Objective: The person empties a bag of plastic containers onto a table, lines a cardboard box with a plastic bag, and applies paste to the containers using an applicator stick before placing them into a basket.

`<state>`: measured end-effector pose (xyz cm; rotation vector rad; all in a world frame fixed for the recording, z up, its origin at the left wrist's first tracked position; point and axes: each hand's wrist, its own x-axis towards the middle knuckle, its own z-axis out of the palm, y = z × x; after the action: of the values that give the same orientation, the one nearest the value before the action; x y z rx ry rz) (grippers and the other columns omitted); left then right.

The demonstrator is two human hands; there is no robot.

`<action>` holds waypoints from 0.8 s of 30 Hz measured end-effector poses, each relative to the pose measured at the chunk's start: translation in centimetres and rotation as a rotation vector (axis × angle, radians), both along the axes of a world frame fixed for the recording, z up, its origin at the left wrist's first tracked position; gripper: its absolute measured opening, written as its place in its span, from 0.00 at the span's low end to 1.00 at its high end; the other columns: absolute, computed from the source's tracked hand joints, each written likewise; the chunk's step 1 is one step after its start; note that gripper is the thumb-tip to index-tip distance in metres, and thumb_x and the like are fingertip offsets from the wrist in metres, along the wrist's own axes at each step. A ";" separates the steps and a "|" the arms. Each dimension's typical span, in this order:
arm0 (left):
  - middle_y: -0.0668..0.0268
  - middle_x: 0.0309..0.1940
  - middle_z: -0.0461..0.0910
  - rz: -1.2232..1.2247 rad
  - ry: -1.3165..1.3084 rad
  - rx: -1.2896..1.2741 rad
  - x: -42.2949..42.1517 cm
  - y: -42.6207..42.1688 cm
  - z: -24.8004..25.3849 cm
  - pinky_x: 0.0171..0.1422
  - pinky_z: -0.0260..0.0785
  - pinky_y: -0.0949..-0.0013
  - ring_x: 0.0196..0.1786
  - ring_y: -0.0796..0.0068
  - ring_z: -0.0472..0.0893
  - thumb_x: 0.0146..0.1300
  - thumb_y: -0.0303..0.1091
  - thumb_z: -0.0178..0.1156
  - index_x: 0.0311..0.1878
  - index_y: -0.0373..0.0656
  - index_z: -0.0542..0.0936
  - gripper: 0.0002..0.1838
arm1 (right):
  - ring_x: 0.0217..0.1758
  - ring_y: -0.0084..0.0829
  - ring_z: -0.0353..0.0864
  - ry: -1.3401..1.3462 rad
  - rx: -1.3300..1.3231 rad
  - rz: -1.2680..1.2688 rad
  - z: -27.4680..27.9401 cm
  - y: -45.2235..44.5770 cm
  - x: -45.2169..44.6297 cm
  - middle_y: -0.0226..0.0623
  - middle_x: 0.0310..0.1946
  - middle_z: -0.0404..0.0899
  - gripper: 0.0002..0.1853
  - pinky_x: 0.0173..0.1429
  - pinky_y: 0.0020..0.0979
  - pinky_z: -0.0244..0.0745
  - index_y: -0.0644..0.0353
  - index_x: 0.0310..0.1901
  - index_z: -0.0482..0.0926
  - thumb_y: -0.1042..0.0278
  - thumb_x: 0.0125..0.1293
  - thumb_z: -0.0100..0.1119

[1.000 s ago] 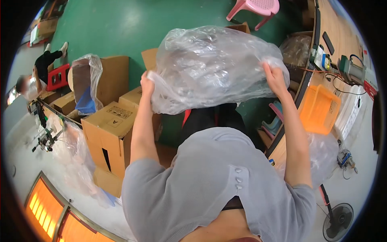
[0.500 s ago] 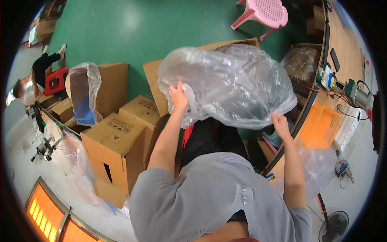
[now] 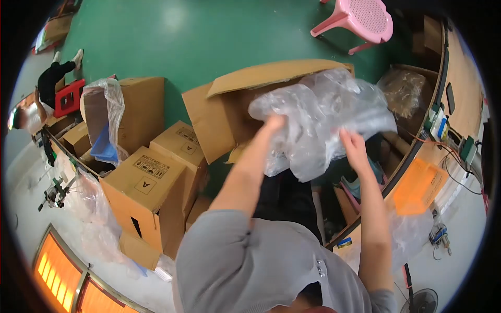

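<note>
A large clear plastic bag hangs bunched and crumpled in front of me, over an open cardboard box. My left hand, blurred by motion, is closed on the bag's left side. At the lower right of the bag, my right hand has its fingers bent together on the plastic. The bag covers much of the box's opening and its right side.
Closed cartons stand at left, beside another box draped with plastic. A pink stool stands on the green floor. Along the right runs a workbench with an orange basket. Far left, a person sits.
The bag, spread wide before, is now bunched smaller and has shifted right, uncovering more of the box. My hands have come closer together, the left moving right.
</note>
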<state>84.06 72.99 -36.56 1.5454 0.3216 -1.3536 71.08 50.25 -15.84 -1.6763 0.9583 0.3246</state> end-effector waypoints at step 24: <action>0.59 0.47 0.78 -1.310 -0.854 0.344 3.2 15.8 3.5 0.62 0.63 0.50 0.52 0.58 0.78 0.55 0.29 0.53 0.53 0.50 0.76 0.20 | 0.43 0.34 0.82 0.435 -0.373 -0.280 -15.2 -6.6 -6.3 0.44 0.39 0.82 0.27 0.50 0.32 0.74 0.54 0.55 0.77 0.59 0.51 0.68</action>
<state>87.21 88.83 -33.06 2.6098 -1.2474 -1.3483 64.82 43.64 -30.99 -1.8073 1.6413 0.3430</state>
